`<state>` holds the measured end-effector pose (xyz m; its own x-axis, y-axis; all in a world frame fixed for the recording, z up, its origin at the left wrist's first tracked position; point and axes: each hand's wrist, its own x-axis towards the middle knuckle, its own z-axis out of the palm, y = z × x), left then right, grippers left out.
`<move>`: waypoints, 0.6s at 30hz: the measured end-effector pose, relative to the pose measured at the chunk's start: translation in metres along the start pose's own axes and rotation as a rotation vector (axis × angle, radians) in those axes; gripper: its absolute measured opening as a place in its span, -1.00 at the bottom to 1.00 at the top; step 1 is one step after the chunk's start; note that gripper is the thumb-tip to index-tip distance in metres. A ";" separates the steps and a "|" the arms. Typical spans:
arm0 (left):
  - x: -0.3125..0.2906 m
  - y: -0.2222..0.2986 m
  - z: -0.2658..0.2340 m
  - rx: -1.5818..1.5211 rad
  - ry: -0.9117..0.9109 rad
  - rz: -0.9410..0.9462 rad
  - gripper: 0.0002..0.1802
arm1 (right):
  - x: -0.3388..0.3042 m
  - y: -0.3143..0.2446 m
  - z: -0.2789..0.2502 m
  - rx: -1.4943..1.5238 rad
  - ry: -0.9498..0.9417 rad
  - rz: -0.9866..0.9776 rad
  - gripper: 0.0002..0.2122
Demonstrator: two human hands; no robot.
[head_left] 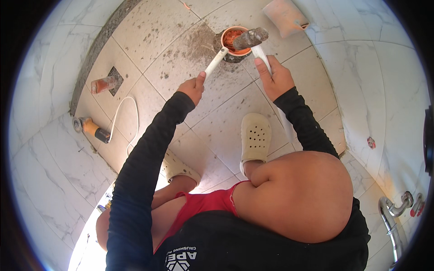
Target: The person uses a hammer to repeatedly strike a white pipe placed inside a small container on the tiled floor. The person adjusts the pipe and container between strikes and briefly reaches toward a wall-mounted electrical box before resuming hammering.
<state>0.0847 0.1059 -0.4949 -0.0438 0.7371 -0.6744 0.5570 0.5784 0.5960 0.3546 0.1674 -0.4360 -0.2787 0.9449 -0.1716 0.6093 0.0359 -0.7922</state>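
My left hand (193, 89) is closed around a cream-white rod-like tool (216, 63), whose far end meets the near left rim of a round orange pipe (223, 39) set in the floor. Broken orange pieces (229, 37) lie inside that pipe. In my right hand (276, 79) is a hammer with a long white handle and a rough, grey, mortar-caked head (251, 39). The head hovers over the right part of the pipe mouth and hides some of it. What lies at the white tool's tip is too small to make out.
Grey debris (199, 43) is scattered over the tiled floor. A dusty pinkish container (285, 18) lies at the far right. At left are an orange pipe stub (105, 84) by a square hole, and an angle grinder (92, 128) with a white cord (136, 113). Chrome pipework (392, 221) stands right.
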 end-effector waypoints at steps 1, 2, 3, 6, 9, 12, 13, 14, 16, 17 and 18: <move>0.002 -0.001 0.001 0.063 0.024 0.055 -0.16 | 0.000 0.000 0.000 -0.023 0.013 0.036 -0.50; 0.004 -0.001 0.002 0.115 0.035 0.068 -0.15 | 0.000 0.000 -0.001 -0.011 0.007 -0.005 -0.51; 0.005 -0.001 0.003 0.162 0.048 0.084 -0.14 | 0.000 0.000 -0.002 -0.014 0.008 -0.011 -0.52; 0.005 0.002 0.003 0.291 0.104 0.142 -0.12 | -0.003 -0.004 -0.006 -0.038 0.012 -0.049 -0.54; 0.001 0.012 0.005 0.372 0.095 0.138 -0.14 | -0.009 -0.009 -0.006 -0.031 0.094 -0.143 -0.58; -0.003 0.021 0.006 0.428 0.066 0.107 -0.16 | -0.012 -0.009 0.009 -0.023 0.218 -0.209 -0.61; -0.002 0.024 0.006 0.448 0.072 0.103 -0.16 | -0.010 -0.006 0.014 -0.030 0.261 -0.227 -0.62; -0.002 0.026 0.006 0.463 0.070 0.109 -0.16 | -0.009 -0.003 0.019 -0.065 0.179 -0.140 -0.62; 0.001 0.029 0.006 0.507 0.057 0.105 -0.16 | -0.006 0.005 0.023 -0.156 -0.029 0.113 -0.64; 0.002 0.029 0.005 0.507 0.078 0.119 -0.17 | -0.006 0.010 0.020 -0.157 0.029 0.008 -0.65; 0.003 0.028 0.004 0.509 0.073 0.111 -0.17 | -0.006 0.013 0.016 -0.176 0.038 -0.019 -0.65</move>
<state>0.1038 0.1234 -0.4822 -0.0093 0.8171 -0.5765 0.8933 0.2658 0.3624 0.3520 0.1567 -0.4546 -0.2655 0.9550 -0.1325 0.7253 0.1073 -0.6801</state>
